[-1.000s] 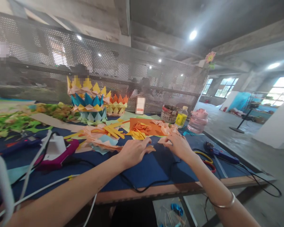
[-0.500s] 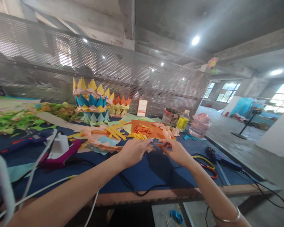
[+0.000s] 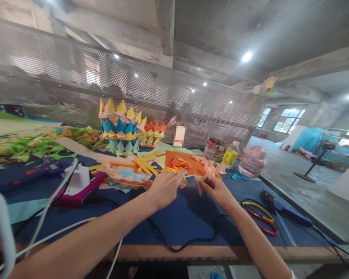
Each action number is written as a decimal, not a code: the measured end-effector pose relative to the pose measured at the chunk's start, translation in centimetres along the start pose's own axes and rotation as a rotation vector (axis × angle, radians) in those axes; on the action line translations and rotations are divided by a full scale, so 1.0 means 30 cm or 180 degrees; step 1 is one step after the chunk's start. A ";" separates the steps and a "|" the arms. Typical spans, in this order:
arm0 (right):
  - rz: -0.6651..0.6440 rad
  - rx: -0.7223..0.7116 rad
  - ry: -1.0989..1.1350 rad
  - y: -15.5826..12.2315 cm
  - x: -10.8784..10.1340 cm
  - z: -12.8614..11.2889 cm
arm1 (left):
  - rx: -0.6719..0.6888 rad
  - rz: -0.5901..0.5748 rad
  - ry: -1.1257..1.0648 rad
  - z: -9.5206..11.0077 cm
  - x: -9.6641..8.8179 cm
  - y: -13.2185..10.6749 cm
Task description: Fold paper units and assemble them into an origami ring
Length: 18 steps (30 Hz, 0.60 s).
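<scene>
Fingers closed, my left hand point(image 3: 167, 190) pinches the end of a peach folded-paper chain point(image 3: 133, 182), whose pointed edge trails away to the left over the table. In my right hand point(image 3: 215, 188) a small peach folded-paper piece point(image 3: 199, 185) sits between thumb and fingers, point downward. A narrow gap separates the two hands above the blue tabletop point(image 3: 177, 217). Just beyond them, small orange folded pieces point(image 3: 177, 161) lie on an orange sheet point(image 3: 193, 164), with peach pieces point(image 3: 216, 167) at its right end.
Paper crowns point(image 3: 120, 131) stand behind on the left, near heaped green scraps point(image 3: 72, 139). A magenta power strip point(image 3: 83, 193) with cables is at left. On the right are a yellow-labelled bottle point(image 3: 230, 155), pink jug point(image 3: 252, 162), scissors point(image 3: 261, 221) and a blue glue gun point(image 3: 291, 209).
My hands have moved slightly apart. The peach piece in my right hand has turned so that its point hangs down. The whole view has shifted a little.
</scene>
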State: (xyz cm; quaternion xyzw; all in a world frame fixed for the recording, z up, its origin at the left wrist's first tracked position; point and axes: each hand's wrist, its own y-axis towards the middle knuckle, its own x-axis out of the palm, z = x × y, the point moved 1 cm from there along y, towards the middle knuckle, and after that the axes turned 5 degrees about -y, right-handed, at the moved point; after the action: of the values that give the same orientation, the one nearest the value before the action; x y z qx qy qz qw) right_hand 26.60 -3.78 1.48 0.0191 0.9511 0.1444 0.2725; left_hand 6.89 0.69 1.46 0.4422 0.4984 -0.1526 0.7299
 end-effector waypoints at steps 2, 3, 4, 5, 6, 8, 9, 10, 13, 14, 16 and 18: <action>-0.0040 -0.0044 0.0094 0.004 0.007 0.003 | 0.0019 -0.0017 -0.0015 0.002 -0.005 0.000; -0.0038 -0.0062 0.0135 0.006 0.010 0.003 | 0.0028 -0.0031 -0.0022 0.003 -0.008 0.000; -0.0018 -0.0079 0.0171 0.007 0.012 0.003 | 0.0034 -0.0043 -0.0028 0.005 -0.010 0.000; 0.0020 -0.0094 0.0196 0.007 0.013 0.003 | 0.0034 -0.0054 -0.0033 0.005 -0.012 -0.001; 0.0066 -0.0105 0.0214 0.007 0.012 0.002 | 0.0030 -0.0060 -0.0037 0.006 -0.013 -0.001; 0.0153 -0.0121 0.0261 0.005 0.009 0.003 | 0.0027 -0.0059 -0.0046 0.006 -0.013 -0.002; 0.0182 -0.0123 0.0295 0.004 0.007 0.004 | 0.0036 -0.0059 -0.0053 0.006 -0.011 -0.002; 0.0202 -0.0119 0.0340 0.003 0.006 0.006 | 0.0053 -0.0062 -0.0063 0.006 -0.009 -0.002; 0.0251 -0.0079 0.0570 0.000 0.007 0.015 | 0.0146 -0.0090 -0.0094 0.006 -0.002 -0.002; 0.0284 -0.0037 0.0664 -0.001 0.008 0.018 | 0.0185 -0.0108 -0.0104 0.006 -0.001 -0.003; 0.0357 0.0064 0.0819 -0.003 0.011 0.021 | 0.0263 -0.0147 -0.0120 0.006 0.002 -0.003; 0.0358 0.0160 0.0767 -0.005 0.014 0.019 | 0.0366 -0.0192 -0.0142 0.003 0.005 -0.002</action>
State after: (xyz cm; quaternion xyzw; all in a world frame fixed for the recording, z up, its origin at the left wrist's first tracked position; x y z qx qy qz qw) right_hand 26.55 -3.72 0.74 0.0617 0.9776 0.1368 0.1473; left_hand 6.97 0.61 1.31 0.4647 0.4854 -0.2128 0.7093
